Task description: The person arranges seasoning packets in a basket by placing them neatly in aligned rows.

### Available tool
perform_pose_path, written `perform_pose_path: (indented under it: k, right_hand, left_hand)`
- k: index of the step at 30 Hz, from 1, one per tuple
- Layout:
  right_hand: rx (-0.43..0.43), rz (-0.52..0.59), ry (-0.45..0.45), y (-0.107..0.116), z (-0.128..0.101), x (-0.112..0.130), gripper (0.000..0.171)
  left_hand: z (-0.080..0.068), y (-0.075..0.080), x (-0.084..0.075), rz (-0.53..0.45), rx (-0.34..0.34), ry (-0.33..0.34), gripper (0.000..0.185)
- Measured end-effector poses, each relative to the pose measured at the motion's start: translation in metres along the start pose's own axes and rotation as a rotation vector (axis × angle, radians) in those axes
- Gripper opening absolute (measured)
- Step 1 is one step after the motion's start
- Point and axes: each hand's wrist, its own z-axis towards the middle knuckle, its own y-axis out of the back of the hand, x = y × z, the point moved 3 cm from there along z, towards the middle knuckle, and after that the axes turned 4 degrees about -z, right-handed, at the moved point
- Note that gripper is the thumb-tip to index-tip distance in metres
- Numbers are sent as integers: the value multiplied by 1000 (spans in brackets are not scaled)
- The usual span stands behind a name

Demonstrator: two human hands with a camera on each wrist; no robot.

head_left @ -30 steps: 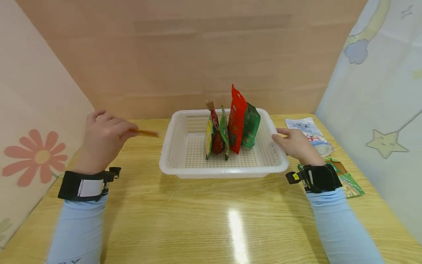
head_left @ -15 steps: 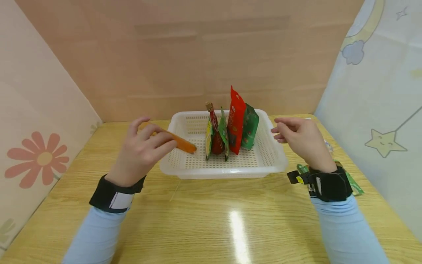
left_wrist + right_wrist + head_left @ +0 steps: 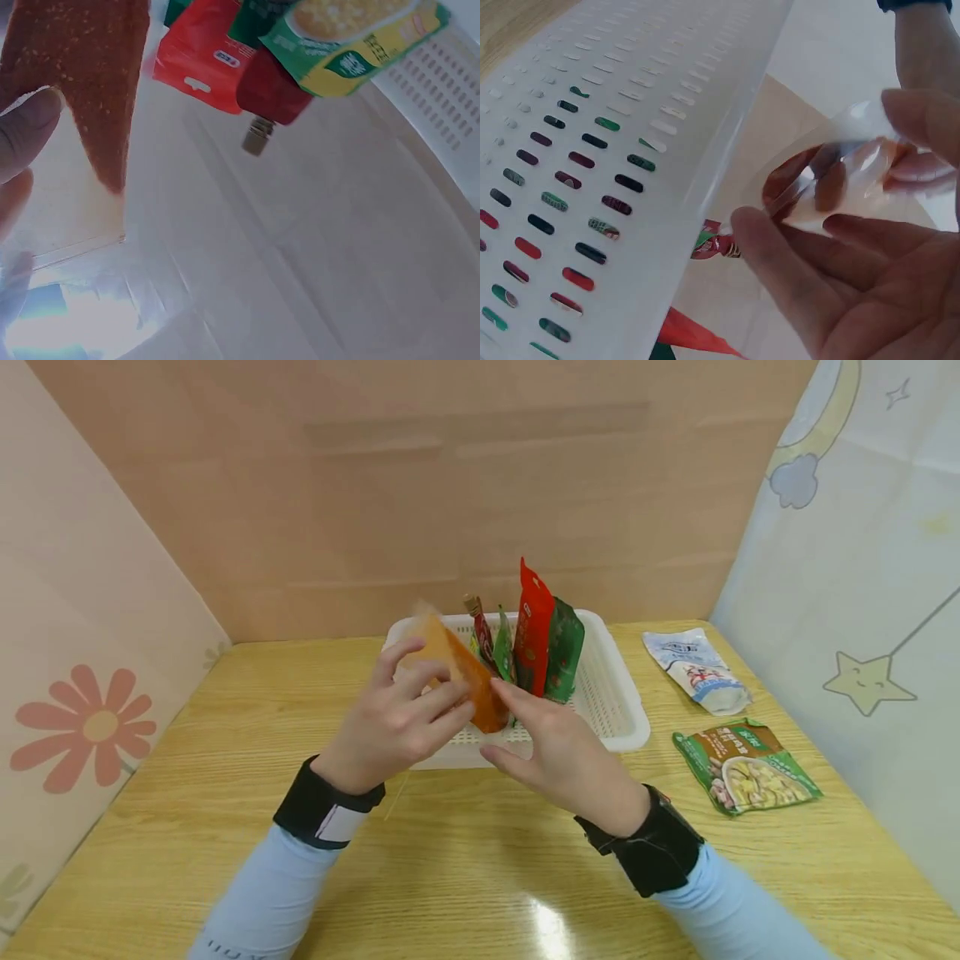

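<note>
We see a clear pouch of orange-red powder (image 3: 457,675) held tilted over the near left part of the white perforated basket (image 3: 618,710); its filling is speckled and heaped toward the lower end, the upper end see-through and nearly empty. The left hand (image 3: 397,722) pinches it, fingers curled round its upper edge. The right hand (image 3: 555,752) meets its lower end with straight, slightly spread fingers, the index fingertip touching it. Behind stand a red pouch (image 3: 534,635), green packets and a spouted sauce pack (image 3: 480,631), upright in the basket.
</note>
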Motion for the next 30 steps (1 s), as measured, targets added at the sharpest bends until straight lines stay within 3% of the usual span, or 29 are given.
perform_pose_path:
  k: [8,21,26,30]
  right_hand:
    - [-51,-74,-47,-9,-5,9,73]
    - [-242,-175,22,-21,-12,14,75]
    - [-329,-183,41,-19,-9,8,62]
    - [-333,-32,26,-17,-5,2,45]
  left_hand:
    - [10,-8,-13,70,-61,-48,12]
    - [21,-3,-22,79,-117,-46,13]
    - [29,15,-16,-82,-267,84,26]
    - [21,27,0,-260,-370,318,24]
